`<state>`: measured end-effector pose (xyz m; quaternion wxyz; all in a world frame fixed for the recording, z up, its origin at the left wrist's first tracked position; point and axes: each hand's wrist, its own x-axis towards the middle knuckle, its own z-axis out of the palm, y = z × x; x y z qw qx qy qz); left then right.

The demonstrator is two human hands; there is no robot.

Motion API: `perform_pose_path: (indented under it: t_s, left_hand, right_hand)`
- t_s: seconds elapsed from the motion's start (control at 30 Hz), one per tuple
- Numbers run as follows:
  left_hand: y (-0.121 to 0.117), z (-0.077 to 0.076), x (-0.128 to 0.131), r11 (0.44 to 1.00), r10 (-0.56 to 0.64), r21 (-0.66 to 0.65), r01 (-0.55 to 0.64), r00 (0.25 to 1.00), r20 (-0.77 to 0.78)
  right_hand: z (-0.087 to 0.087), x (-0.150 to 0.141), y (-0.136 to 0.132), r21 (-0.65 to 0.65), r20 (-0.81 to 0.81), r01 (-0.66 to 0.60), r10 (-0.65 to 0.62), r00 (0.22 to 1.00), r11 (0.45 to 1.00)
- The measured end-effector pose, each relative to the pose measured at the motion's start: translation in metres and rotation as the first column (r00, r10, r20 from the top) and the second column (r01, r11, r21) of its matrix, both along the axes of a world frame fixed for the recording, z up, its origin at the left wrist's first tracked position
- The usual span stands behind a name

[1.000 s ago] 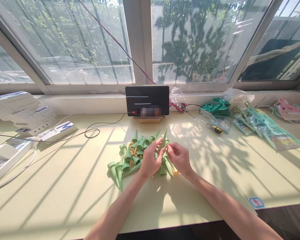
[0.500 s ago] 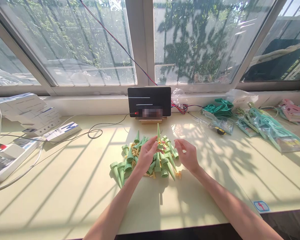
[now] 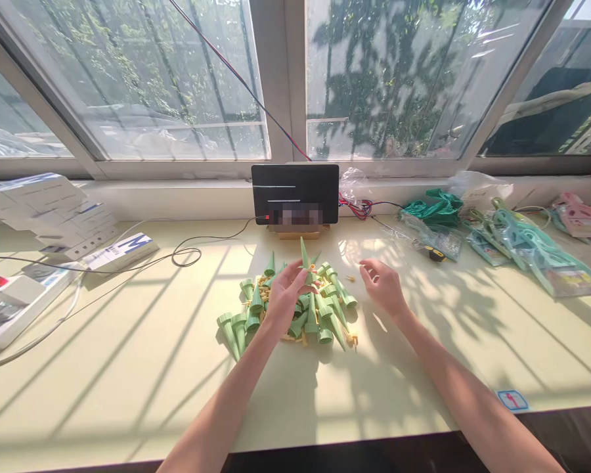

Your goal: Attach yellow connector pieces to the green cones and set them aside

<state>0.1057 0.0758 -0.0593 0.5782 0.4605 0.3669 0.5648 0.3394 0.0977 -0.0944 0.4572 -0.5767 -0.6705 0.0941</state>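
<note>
My left hand (image 3: 284, 294) pinches a green plastic cone spike (image 3: 304, 253) between thumb and fingers, its point upward, above a pile on the table. The pile has several more green cone spikes (image 3: 229, 332) with ribbed collars and small yellow pieces mixed among them. To the right of the pile, my right hand (image 3: 384, 287) hovers with fingers loosely bent and apart; nothing shows in them. A small yellow piece (image 3: 350, 278) lies on the table just left of its fingertips. Another yellow piece (image 3: 353, 340) rests at the pile's lower right edge.
A dark tablet (image 3: 295, 190) stands on a wooden holder behind the pile, with a black cable (image 3: 187, 253) running left. White boxes (image 3: 73, 217) and a power strip (image 3: 29, 309) sit at the left. Bagged green and pink items (image 3: 536, 249) lie at the right under the windows.
My right hand has moved from the cone spike out to the right. My left hand keeps the spike and has shifted slightly left. The lone yellow piece now shows on the table between them.
</note>
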Motion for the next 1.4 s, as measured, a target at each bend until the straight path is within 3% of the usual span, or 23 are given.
perform_pose_path:
  t_s: [0.37,0.6,0.67,0.77,0.87,1.1,1.4]
  left_hand:
    - [0.0,0.005,-0.006,0.988,0.147,-0.046,-0.15,0.987,-0.064]
    - [-0.001,0.005,-0.003,0.982,0.172,-0.041,-0.186,0.958,-0.23]
    - [-0.001,0.003,-0.004,0.982,0.183,0.014,-0.19,0.92,-0.345]
    - [-0.002,0.0,-0.004,0.971,0.238,0.155,-0.181,0.796,-0.557]
    - [-0.004,-0.002,-0.004,0.955,0.281,0.268,-0.13,0.689,-0.668]
    - [-0.004,-0.009,-0.002,0.912,0.367,0.4,-0.085,0.605,-0.707]
    - [-0.003,-0.01,-0.003,0.863,0.451,0.504,-0.036,0.506,-0.736]
  right_hand:
    - [0.004,-0.018,-0.018,-0.05,0.08,-0.226,0.23,0.97,0.973]
    - [0.001,-0.016,-0.017,-0.088,0.1,-0.224,0.233,0.967,0.97]
    - [0.0,-0.012,-0.014,-0.094,0.106,-0.192,0.202,0.974,0.977]
    - [-0.004,-0.008,-0.01,-0.101,0.137,-0.121,0.134,0.982,0.988]
    - [-0.01,-0.004,-0.005,-0.103,0.17,-0.051,0.068,0.983,0.993]
    - [-0.024,0.001,0.006,-0.129,0.194,-0.064,0.088,0.977,0.99]
    - [-0.024,-0.001,0.006,-0.156,0.21,-0.109,0.141,0.967,0.982]
